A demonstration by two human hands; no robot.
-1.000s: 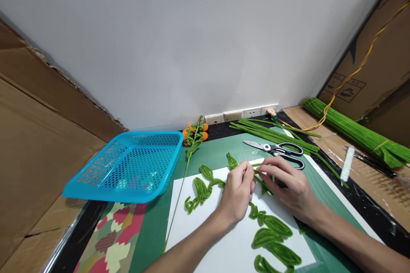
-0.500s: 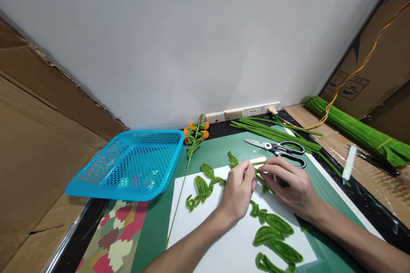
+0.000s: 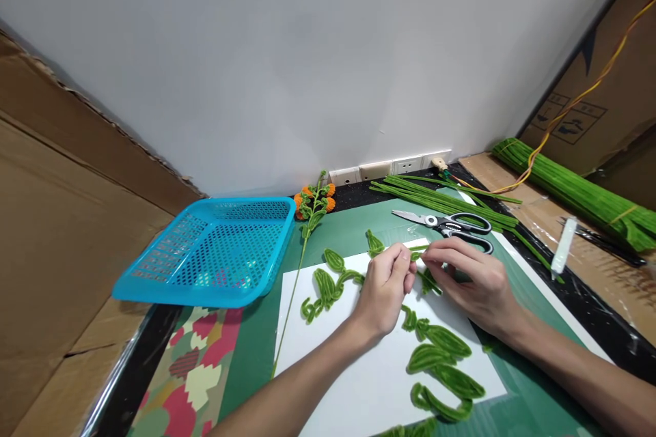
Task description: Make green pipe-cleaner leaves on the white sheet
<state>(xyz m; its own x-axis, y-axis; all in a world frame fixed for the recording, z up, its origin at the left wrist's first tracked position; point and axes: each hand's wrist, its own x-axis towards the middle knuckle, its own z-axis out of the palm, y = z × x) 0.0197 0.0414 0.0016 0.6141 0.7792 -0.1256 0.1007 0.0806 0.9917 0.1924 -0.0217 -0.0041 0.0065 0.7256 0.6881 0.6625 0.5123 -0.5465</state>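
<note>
Here's the left hand (image 3: 384,287) curled in, thumb over bent fingers, the right hand (image 3: 471,280) arched just beside it, fingertips bunched, both forearms (image 3: 302,382) slanting inward!

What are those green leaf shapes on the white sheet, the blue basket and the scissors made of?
Green leaf shapes: probably chenille stems, soft and matte, judging by the fuzzy pile in looped rows.
Blue basket: looks like moulded plastic, slightly glossy, with evenly patterned holes.
Scissors: silvery blades suggest metal; the smooth black-and-gray handles could be plastic, less certainly.
</note>
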